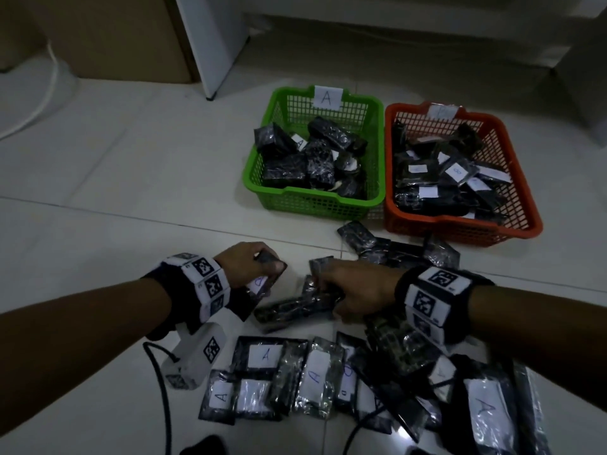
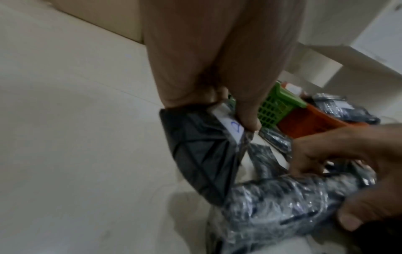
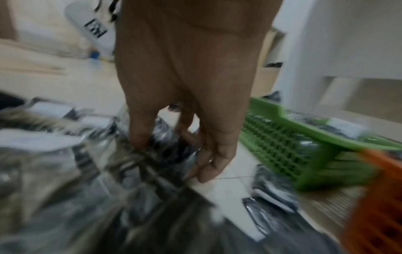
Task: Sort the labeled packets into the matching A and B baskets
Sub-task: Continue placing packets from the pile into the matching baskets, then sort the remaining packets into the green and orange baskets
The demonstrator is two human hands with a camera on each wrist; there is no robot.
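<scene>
My left hand [image 1: 259, 262] pinches a dark packet [image 1: 267, 277] with a white label marked in blue; in the left wrist view the thumb presses on that label [image 2: 230, 127] while the packet [image 2: 202, 154] hangs below. My right hand [image 1: 341, 290] grips a shiny dark packet [image 1: 295, 308] lying on the floor, fingers curled round it [image 3: 165, 154]. The green basket [image 1: 315, 205] tagged A and the orange basket [image 1: 460, 228] stand side by side beyond, both holding several packets.
Several loose packets with A labels [image 1: 266, 356] lie on the white tiled floor below my hands, more [image 1: 394, 251] lie before the baskets. A white cabinet leg [image 1: 210, 93] stands behind. A black cable [image 1: 161, 389] trails at lower left.
</scene>
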